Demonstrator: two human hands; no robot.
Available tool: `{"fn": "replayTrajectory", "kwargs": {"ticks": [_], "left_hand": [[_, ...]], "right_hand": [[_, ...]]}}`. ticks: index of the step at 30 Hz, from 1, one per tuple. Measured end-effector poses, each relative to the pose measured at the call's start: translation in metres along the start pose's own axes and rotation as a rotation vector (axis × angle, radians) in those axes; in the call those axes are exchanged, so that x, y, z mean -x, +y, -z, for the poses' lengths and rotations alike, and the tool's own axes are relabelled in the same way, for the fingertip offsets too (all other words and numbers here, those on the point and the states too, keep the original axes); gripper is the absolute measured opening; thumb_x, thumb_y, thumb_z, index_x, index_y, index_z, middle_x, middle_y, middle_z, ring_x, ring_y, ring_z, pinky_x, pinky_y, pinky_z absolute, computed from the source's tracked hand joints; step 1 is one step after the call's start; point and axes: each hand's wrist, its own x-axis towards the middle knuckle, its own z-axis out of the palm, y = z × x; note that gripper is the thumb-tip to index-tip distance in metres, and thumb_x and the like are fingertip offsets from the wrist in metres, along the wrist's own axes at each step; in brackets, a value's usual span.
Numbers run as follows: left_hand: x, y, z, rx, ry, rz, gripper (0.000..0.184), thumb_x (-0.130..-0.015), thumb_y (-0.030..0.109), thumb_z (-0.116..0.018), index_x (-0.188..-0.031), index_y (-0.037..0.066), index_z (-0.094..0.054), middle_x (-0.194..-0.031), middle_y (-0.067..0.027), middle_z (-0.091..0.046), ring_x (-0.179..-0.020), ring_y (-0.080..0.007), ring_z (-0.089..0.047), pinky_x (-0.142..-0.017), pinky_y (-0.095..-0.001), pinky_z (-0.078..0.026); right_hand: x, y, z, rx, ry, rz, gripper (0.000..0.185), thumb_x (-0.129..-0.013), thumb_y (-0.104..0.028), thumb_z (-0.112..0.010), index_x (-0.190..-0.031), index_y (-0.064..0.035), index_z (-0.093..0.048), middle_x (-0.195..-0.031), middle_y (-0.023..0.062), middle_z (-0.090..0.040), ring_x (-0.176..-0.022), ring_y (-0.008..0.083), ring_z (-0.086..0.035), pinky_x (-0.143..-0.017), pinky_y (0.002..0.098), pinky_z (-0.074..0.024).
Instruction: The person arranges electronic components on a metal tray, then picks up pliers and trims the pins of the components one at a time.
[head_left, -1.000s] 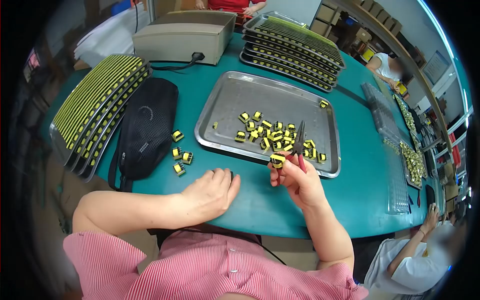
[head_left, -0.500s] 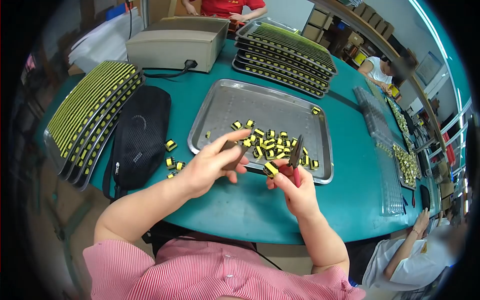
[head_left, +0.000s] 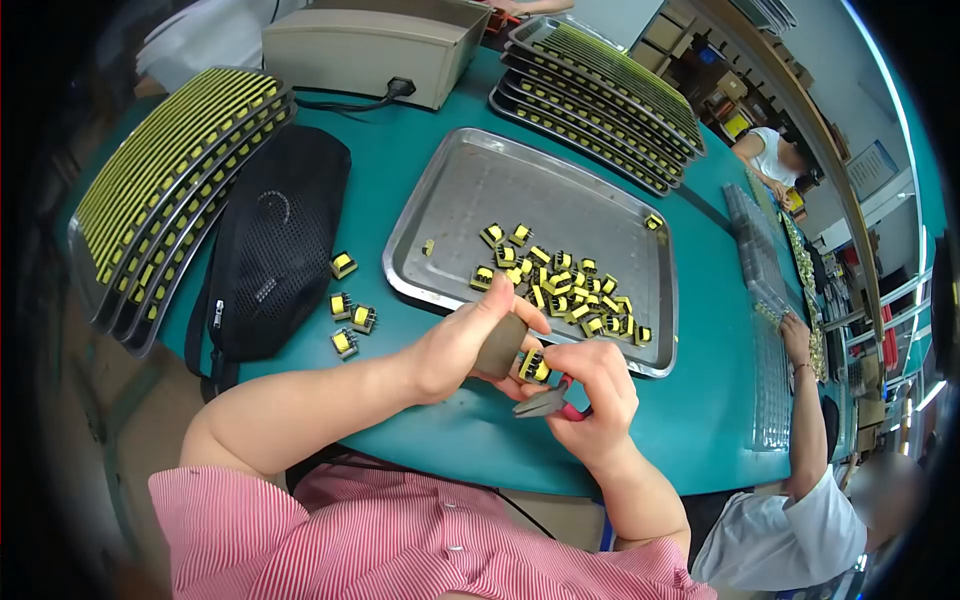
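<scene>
A: Head view, go. Left hand?
B: Left hand (head_left: 455,345) has its fingers curled round a dark block (head_left: 499,347), over the table's near side, in front of the metal tray (head_left: 480,180).
A: Right hand?
B: Right hand (head_left: 602,395): thumb and index seem to pinch a small yellow-wound transformer (head_left: 534,366). Red-handled pliers (head_left: 543,403) sit in the same hand, nose pointing to the person's left.
A: Where's that transformer exactly?
B: Between the two hands, just beside the block. Can't tell if it touches; fingers cover that bit.
A: In the tray?
B: Pile of loose transformers (head_left: 560,288), near side and right of centre. One more alone (head_left: 653,221) in the far right corner.
A: On the green table (head_left: 690,440)?
B: Four transformers (head_left: 344,343) between the tray and a black mesh pouch (head_left: 278,225). Filled tray stack (head_left: 180,170) left of the pouch, another filled stack (head_left: 605,95) behind the tray. Beige box (head_left: 375,55) far left, black plug on its front.
A: Other people?
B: Right side: a co-worker's hand (head_left: 796,340) near clear plastic trays (head_left: 770,410). Another person (head_left: 770,155) farther up, pale top.
</scene>
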Motion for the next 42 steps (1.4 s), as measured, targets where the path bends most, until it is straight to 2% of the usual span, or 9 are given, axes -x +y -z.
{"fn": "replayTrajectory", "kwargs": {"ticks": [8, 20, 26, 35, 42], "left_hand": [[0.002, -0.005, -0.003, -0.088, -0.122, -0.044, 0.076, -0.090, 0.064, -0.012, -0.116, 0.001, -0.045, -0.102, -0.0103, -0.055, -0.085, -0.0181, -0.058, -0.073, -0.0297, -0.048], [0.003, -0.008, -0.001, -0.151, -0.152, -0.060, 0.076, -0.090, 0.065, -0.015, -0.121, 0.001, -0.043, -0.109, -0.0088, -0.052, -0.093, -0.0160, -0.055, -0.078, -0.0293, -0.048], [0.004, -0.010, -0.001, -0.409, -0.147, -0.119, 0.078, -0.088, 0.068, -0.018, -0.127, 0.003, -0.038, -0.113, -0.0090, -0.050, -0.100, -0.0144, -0.051, -0.080, -0.0281, -0.046], [0.003, -0.014, -0.002, -0.386, -0.142, -0.123, 0.076, -0.090, 0.065, -0.019, -0.128, 0.002, -0.038, -0.108, -0.0087, -0.053, -0.094, -0.0127, -0.052, -0.077, -0.0252, -0.044], [0.003, -0.014, -0.003, -0.426, -0.133, -0.132, 0.069, -0.094, 0.058, -0.017, -0.128, 0.002, -0.039, -0.106, -0.0069, -0.053, -0.087, -0.0108, -0.052, -0.074, -0.0246, -0.045]], "right_hand": [[0.003, -0.001, -0.001, 0.057, -0.022, 0.044, 0.049, -0.045, 0.004, -0.065, -0.093, -0.0036, -0.061, -0.090, 0.0071, -0.063, -0.076, 0.0243, -0.058, -0.066, 0.0331, -0.0471], [0.001, -0.005, 0.000, 0.073, -0.046, 0.058, 0.046, -0.046, 0.003, -0.067, -0.091, -0.0040, -0.061, -0.085, 0.0064, -0.061, -0.072, 0.0236, -0.057, -0.062, 0.0329, -0.0449], [0.001, -0.009, 0.002, 0.087, -0.104, 0.056, 0.047, -0.046, 0.001, -0.068, -0.092, -0.0035, -0.061, -0.085, 0.0070, -0.060, -0.069, 0.0234, -0.056, -0.058, 0.0329, -0.0431], [-0.001, -0.016, 0.003, 0.109, -0.103, -0.001, 0.043, -0.051, 0.001, -0.070, -0.093, -0.0023, -0.061, -0.084, 0.0075, -0.061, -0.068, 0.0236, -0.055, -0.058, 0.0326, -0.0441], [0.000, -0.017, 0.003, 0.107, -0.115, -0.001, 0.041, -0.054, 0.002, -0.070, -0.094, -0.0012, -0.061, -0.087, 0.0080, -0.060, -0.071, 0.0237, -0.056, -0.060, 0.0323, -0.0457]]}}
